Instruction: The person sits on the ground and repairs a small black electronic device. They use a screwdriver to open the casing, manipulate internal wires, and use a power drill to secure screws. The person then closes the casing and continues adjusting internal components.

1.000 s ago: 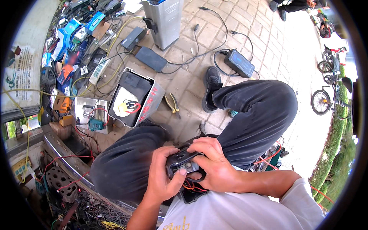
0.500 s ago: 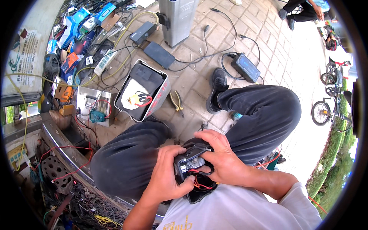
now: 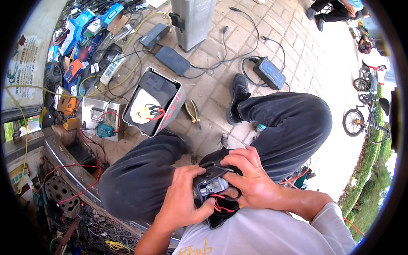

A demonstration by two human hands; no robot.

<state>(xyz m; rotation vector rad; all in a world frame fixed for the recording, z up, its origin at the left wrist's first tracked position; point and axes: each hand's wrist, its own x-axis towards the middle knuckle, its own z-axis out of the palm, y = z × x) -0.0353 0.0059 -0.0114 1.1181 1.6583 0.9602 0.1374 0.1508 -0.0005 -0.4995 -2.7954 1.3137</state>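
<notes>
In my lap is an opened black plastic casing point(image 3: 222, 219) with a silver metal mechanism point(image 3: 213, 186) inside. Red and orange wires point(image 3: 222, 208) loop out of its lower part. My left hand point(image 3: 182, 197) grips the casing's left side, its thumb by the wires. From the right, my right hand point(image 3: 250, 178) wraps round the other side, fingers over the top edge and thumb reaching in beside the metal part. Some of its fingers are hidden by the casing.
Pliers point(image 3: 193, 114) with yellow handles lie on the paving beside a white box point(image 3: 172, 114) holding a black block. Black power adapters point(image 3: 270, 74) and cables spread beyond. Boxes and cable clutter point(image 3: 76, 38) fill the far left. Another person point(image 3: 335, 12) sits at the far right.
Both hands keep their hold on the casing. The right hand's fingers have shifted a little along its top edge, and the whole view has moved slightly.
</notes>
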